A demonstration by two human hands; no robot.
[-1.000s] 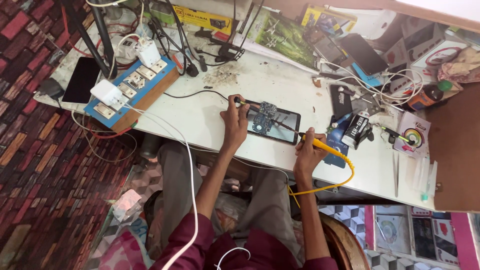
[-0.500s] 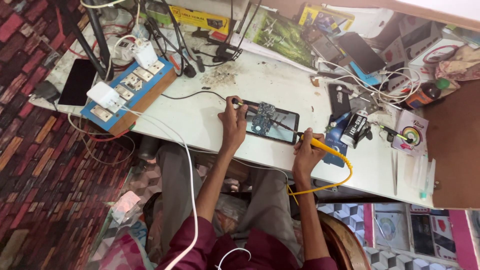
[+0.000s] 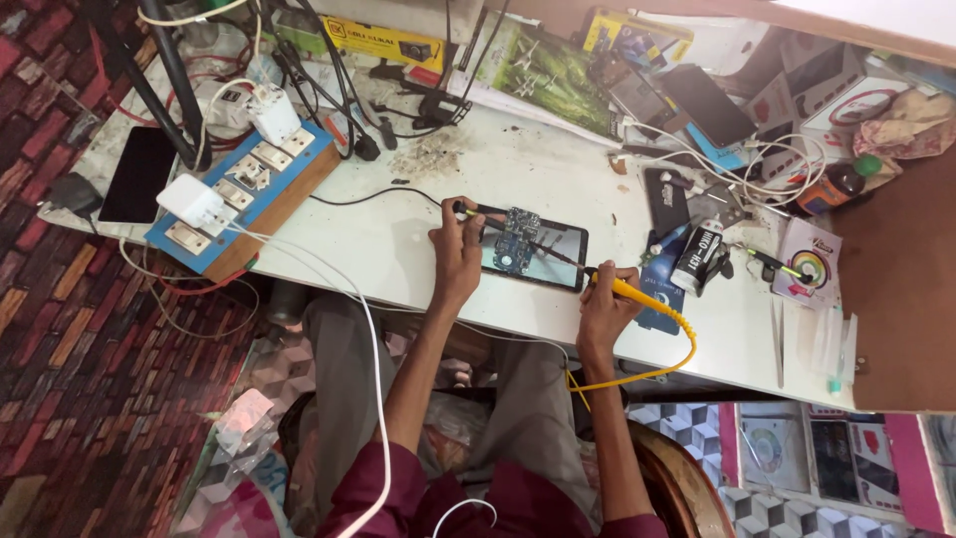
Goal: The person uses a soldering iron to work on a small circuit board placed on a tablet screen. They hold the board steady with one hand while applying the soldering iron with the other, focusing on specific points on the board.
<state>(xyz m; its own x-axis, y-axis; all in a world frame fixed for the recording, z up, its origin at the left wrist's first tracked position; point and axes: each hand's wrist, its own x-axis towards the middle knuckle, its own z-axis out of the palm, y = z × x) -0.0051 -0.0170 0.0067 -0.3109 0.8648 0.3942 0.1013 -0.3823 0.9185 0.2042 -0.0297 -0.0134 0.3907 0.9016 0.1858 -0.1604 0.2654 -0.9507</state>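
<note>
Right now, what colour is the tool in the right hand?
Yellow, with a matching yellow cable; the soldering iron in the right hand shows in the head view.

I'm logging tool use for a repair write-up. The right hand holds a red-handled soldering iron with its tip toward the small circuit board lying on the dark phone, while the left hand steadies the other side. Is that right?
Not quite: the soldering iron in the right hand has a yellow handle and yellow cord, not red, as the head view shows. The rest holds: its tip points toward the circuit board on the dark phone, and the left hand works at the other side.
</note>
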